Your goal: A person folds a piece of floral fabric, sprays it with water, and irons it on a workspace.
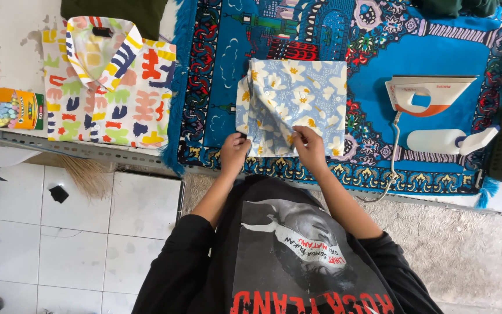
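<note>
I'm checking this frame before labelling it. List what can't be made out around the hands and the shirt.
- Head view: left hand fingertips hidden under the floral shirt edge.
- Right hand pinches the fabric; fingertips hidden in the fold.
- Shirt's underside hidden by its own folds.
- Dark cloth cut off by the top edge.

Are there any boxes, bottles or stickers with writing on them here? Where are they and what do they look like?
Box: far left on the table edge, flat, orange and green, window showing pastel chalk sticks.
Spray bottle: lying below the iron, white, plain.
Shirt tag: small black patch inside the colourful shirt's collar.
</note>
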